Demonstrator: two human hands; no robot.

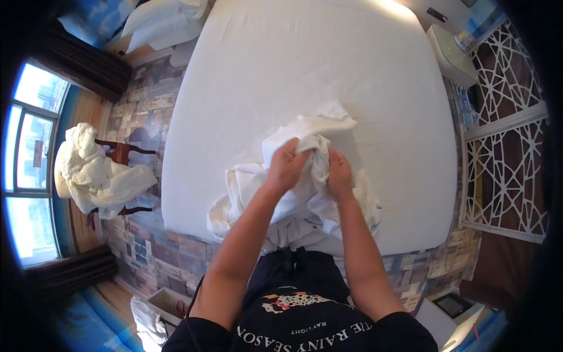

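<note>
White cloth [305,176] bunched at the near edge of the bed [281,64]. My left hand [287,164] and right hand [340,173] both closed on its folds, close together. Chair [120,155] with white bedding [94,173] off left by the window [29,158].

We are in a bedroom, likely a hotel room: a large bed [305,76] with a bare white sheet fills the middle, and pillows [164,20] lie heaped near its head. We also see a wooden chair [120,155] piled with white bedding [94,173], dark curtains [88,64] beside a window [32,117], and a bedside table [451,56].
</note>
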